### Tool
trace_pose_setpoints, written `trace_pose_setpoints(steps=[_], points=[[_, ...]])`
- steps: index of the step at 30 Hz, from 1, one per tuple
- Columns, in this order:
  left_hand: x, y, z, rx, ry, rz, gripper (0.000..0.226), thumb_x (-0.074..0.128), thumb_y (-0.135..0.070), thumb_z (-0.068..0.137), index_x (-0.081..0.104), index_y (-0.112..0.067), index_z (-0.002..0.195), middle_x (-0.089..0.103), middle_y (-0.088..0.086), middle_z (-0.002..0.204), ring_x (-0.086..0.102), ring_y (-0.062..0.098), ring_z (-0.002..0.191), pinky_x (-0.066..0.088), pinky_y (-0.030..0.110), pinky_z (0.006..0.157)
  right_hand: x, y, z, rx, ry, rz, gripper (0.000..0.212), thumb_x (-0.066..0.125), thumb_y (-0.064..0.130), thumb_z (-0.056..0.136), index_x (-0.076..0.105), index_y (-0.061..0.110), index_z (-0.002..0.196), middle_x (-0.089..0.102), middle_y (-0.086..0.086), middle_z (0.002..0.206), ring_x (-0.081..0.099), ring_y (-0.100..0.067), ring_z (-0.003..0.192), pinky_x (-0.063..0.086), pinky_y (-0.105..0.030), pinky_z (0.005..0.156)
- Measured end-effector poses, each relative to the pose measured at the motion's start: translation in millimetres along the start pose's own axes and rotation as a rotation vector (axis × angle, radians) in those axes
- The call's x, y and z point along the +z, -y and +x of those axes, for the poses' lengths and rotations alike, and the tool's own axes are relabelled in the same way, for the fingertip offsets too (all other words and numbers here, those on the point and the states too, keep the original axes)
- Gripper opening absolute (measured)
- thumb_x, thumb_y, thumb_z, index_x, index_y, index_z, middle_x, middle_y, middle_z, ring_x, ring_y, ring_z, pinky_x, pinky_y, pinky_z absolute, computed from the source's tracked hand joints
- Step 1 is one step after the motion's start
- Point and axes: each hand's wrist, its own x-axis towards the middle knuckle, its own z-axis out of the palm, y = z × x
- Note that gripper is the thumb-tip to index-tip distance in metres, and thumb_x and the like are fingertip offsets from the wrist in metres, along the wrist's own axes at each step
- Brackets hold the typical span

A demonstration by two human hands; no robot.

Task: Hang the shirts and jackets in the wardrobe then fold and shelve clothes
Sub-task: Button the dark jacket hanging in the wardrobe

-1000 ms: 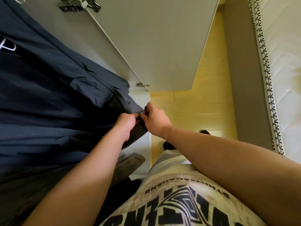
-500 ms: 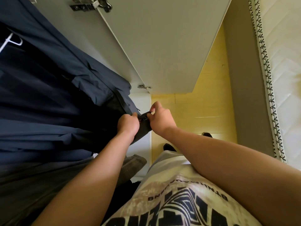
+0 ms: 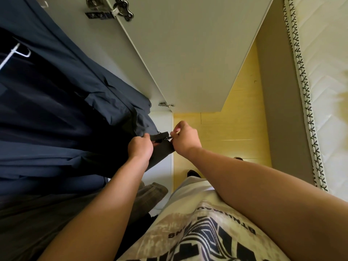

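the navy jacket [image 3: 62,102] hangs inside the wardrobe at the left of the view, beside the open wardrobe door [image 3: 188,63]. its lower front edge is drawn out toward the person. the left hand [image 3: 140,148] is curled round the dark hem just beside the zip end [image 3: 161,136]. the right hand [image 3: 185,138] pinches a small metal part at that zip end between thumb and fingertips; whether it is the slider or the pin cannot be told.

judgement: the cloth is thin, soft and light, with a smooth, possibly slippery face. it gives no support of its own, so the hem needs holding taut close to the zip, and the small hard parts are best taken by the fingertips.

hidden or unclear: the rail and most of the white hanger [image 3: 16,55] are cut off. the zip teeth are lost in shadow. the left fingertips are behind the cloth. a grey garment [image 3: 153,192] lies below, partly covered by the left forearm.
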Motion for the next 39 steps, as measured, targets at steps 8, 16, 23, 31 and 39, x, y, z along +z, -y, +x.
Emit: trace_pose_setpoints(steps=[8, 16, 23, 31, 39], points=[[-4.0, -10.6, 4.0, -0.009, -0.017, -0.258, 0.044, 0.033, -0.034, 0.106, 0.060, 0.000, 0.100, 0.073, 0.019, 0.099, 0.069, 0.033, 0.097, 0.055, 0.047, 0.094, 6.9, 8.1, -5.7, -0.056, 0.017, 0.025, 0.006, 0.051, 0.021, 0.099, 0.055, 0.017, 0.101, 0.068, -0.012, 0.094, 0.068, -0.027, 0.081, 0.060, -0.039, 0.069], [-9.7, -6.1, 9.9, 0.215, -0.068, -0.037, 0.045, 0.034, -0.036, 0.107, 0.053, -0.002, 0.084, 0.058, 0.010, 0.080, 0.055, 0.030, 0.081, 0.043, 0.034, 0.067, -1.4, 15.3, -3.3, 0.132, 0.243, 0.197, 0.019, 0.052, 0.020, 0.101, 0.063, 0.013, 0.087, 0.073, -0.014, 0.091, 0.074, -0.025, 0.075, 0.062, -0.031, 0.061], [-16.4, 8.7, 11.0, 0.200, 0.136, -0.219, 0.038, 0.051, -0.044, 0.100, 0.062, -0.007, 0.097, 0.068, 0.007, 0.090, 0.066, 0.025, 0.089, 0.052, 0.036, 0.075, 2.7, 17.3, -6.9, 0.138, 0.343, 0.102, 0.026, 0.065, 0.039, 0.094, 0.069, 0.014, 0.096, 0.073, -0.008, 0.098, 0.071, -0.021, 0.086, 0.053, -0.021, 0.054], [-19.3, 25.8, 1.1, 0.261, 0.357, -0.196, 0.035, 0.078, 0.004, 0.078, 0.065, -0.020, 0.100, 0.076, -0.007, 0.086, 0.072, 0.005, 0.083, 0.053, 0.013, 0.064, 0.1, 22.1, -11.3, 0.038, 0.258, -0.114, 0.038, 0.054, 0.034, 0.101, 0.070, 0.000, 0.095, 0.073, -0.017, 0.088, 0.066, -0.028, 0.068, 0.058, -0.036, 0.069], [-51.1, 34.4, 18.8, 0.200, 0.032, -0.175, 0.023, 0.071, 0.001, 0.086, 0.068, -0.022, 0.085, 0.070, 0.000, 0.087, 0.066, 0.017, 0.085, 0.051, 0.025, 0.081, -31.0, -24.7, -2.5, 0.160, 0.163, -0.314, 0.031, 0.052, 0.029, 0.100, 0.068, 0.002, 0.098, 0.066, -0.011, 0.085, 0.062, -0.025, 0.075, 0.053, -0.033, 0.071]])
